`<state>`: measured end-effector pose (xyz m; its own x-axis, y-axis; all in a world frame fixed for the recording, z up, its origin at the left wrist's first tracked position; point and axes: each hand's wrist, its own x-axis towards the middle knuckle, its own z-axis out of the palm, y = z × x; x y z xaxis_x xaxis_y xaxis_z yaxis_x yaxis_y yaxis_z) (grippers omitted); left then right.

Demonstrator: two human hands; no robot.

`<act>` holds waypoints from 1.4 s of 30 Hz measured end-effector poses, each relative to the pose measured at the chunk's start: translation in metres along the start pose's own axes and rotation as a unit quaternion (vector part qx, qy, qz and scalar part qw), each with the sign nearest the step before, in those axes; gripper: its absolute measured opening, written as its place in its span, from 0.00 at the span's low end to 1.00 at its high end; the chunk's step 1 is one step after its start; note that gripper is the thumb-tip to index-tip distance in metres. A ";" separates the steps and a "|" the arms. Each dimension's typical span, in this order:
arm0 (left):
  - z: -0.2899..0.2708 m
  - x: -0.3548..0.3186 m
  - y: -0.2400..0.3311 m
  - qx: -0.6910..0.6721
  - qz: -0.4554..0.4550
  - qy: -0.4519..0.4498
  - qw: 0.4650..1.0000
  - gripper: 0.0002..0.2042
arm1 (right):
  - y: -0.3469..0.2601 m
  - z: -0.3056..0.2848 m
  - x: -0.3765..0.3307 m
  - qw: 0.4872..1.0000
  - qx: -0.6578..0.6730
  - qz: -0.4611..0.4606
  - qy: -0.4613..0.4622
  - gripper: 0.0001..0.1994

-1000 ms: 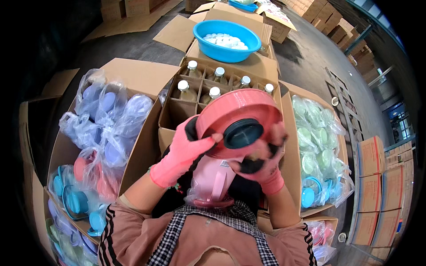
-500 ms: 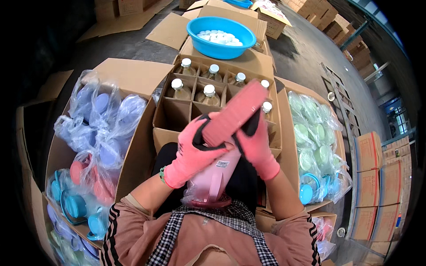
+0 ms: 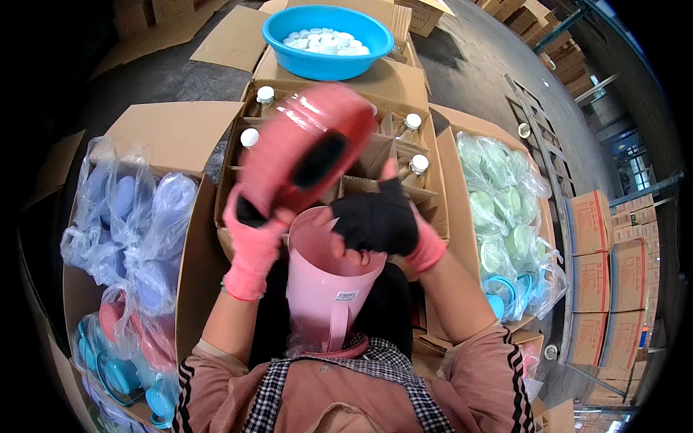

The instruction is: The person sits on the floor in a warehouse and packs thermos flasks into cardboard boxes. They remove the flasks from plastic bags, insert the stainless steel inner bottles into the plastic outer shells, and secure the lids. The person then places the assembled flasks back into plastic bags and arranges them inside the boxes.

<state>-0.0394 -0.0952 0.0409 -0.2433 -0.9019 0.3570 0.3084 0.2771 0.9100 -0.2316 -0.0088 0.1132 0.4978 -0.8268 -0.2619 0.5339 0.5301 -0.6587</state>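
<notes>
A: What sits at the far left?

B: An open cardboard box stuffed with clear plastic bags. The bags hold round lids in blue, pale lilac and pink, with teal ones toward the near end.

A: And in the middle?

B: The person's left hand, in a pink glove, has its fingers closed around the lower edge of a pink lid with a dark oval centre. The lid is tilted and blurred, raised just above and to the left of a pink jug. The jug stands upright at the person's lap, its handle toward the body, a small label on its wall. Its inside looks empty as far as can be seen.

A: What is the right hand doing?

B: The right hand, in a black and pink glove, grips the jug's rim, fingers curled over the edge and thumb up.

A: Behind the hands?

B: A divided carton with clear bottles capped in white, each upright in its own cell. Some near cells show only cardboard dividers. Farther off, a blue basin rests on a closed box and holds loose white caps.

A: And on the right?

B: Another open box with bags of pale green lids, and blue ones at its near end.
</notes>
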 end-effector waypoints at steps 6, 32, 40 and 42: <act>-0.005 0.025 -0.048 -0.336 -0.257 0.176 0.889 0.18 | -0.065 -0.198 -0.058 0.549 -0.554 0.008 0.626 0.25; -0.048 0.024 -0.100 -0.446 -0.223 0.128 0.857 0.17 | -0.100 -0.124 -0.116 0.394 -0.701 -0.011 0.594 0.25; -0.033 0.025 -0.061 -0.664 -0.174 -0.182 0.704 0.20 | -0.112 0.020 -0.206 0.567 -0.370 -0.366 0.639 0.10; 0.006 0.029 -0.019 -0.541 -0.131 -0.190 0.809 0.20 | -0.087 0.017 -0.211 0.664 -0.250 -0.418 0.567 0.11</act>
<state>-0.0578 -0.1244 0.0349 -0.6325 -0.6591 0.4068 0.7745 -0.5447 0.3217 -0.3711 0.1232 0.2378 -0.8161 -0.5529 0.1679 -0.1363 -0.0981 -0.9858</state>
